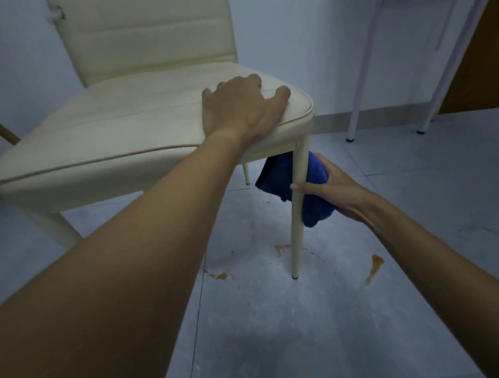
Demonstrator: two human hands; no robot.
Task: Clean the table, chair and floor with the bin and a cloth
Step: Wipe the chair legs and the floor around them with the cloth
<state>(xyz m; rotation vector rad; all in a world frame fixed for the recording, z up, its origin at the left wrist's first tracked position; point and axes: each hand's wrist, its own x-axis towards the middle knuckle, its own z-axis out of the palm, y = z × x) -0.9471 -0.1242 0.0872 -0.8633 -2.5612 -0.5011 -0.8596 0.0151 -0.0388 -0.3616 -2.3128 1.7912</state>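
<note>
Head view: smooth cream padded chair (109,132), piped seat; left hand (244,108) lies flat, fingers spread, on its near right corner; right hand (338,187) wraps a plush blue cloth (279,175) round the tapered front leg (298,229), cloth partly hidden behind it.

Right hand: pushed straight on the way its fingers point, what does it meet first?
The right hand points left at the chair's front leg, with the blue cloth it grips pressed against that leg. The leg, through the cloth, would likely stop it at once. Past the leg, depth is unclear.
</note>
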